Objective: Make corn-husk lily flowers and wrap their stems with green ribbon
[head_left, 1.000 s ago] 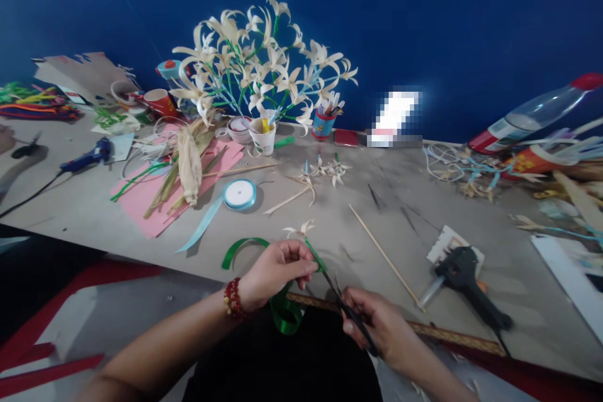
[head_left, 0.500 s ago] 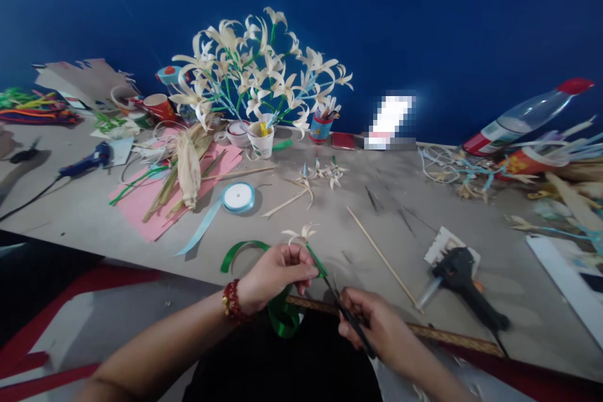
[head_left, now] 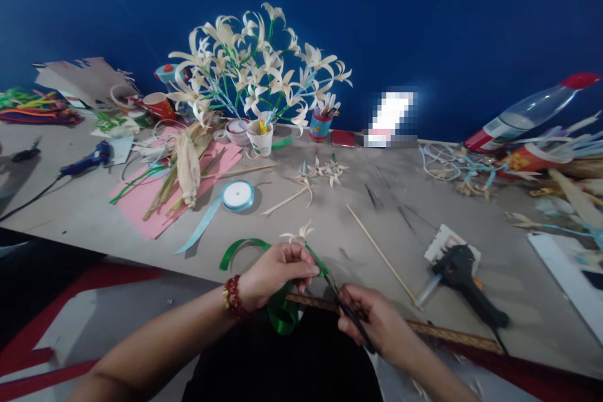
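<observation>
My left hand (head_left: pixel 273 275), with a red bead bracelet at the wrist, pinches the green-wrapped stem of a small cream flower (head_left: pixel 298 236) at the table's near edge. A green ribbon (head_left: pixel 245 247) loops out from under that hand and down to a curl below it. My right hand (head_left: pixel 377 325) is closed around black scissors (head_left: pixel 348 314), whose blades point up-left to the stem just beside my left fingertips.
A black glue gun (head_left: pixel 464 279) and a thin wooden stick (head_left: pixel 384 256) lie to the right. A pale blue ribbon spool (head_left: pixel 238 195), corn husks on pink paper (head_left: pixel 188 166), a blue glue gun (head_left: pixel 87 160) and a big bouquet of cream flowers (head_left: pixel 257 72) stand farther back. A plastic bottle (head_left: pixel 527 116) lies far right.
Both hands stay in almost the same place with the flower stem and scissors. The view has shifted slightly.
</observation>
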Action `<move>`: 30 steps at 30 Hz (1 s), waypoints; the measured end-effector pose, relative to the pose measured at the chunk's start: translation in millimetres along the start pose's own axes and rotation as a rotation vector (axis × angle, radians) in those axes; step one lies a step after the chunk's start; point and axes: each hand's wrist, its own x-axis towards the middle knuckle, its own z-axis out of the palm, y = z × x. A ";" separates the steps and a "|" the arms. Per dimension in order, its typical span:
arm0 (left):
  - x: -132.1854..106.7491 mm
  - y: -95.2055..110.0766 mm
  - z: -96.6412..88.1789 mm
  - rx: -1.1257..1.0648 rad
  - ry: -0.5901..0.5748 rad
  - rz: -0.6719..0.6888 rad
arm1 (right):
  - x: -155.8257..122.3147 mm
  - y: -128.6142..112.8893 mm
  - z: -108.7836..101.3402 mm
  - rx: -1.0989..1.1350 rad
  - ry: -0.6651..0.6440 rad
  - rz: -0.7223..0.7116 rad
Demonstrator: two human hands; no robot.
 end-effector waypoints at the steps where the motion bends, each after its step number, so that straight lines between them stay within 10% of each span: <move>1: 0.4 0.0 -0.3 -0.005 -0.003 -0.008 | 0.2 -0.1 -0.5 0.009 -0.005 0.003; 30: 1.4 1.0 -6.6 -0.047 -0.023 -0.108 | -2.6 -15.2 4.9 0.182 -0.076 0.101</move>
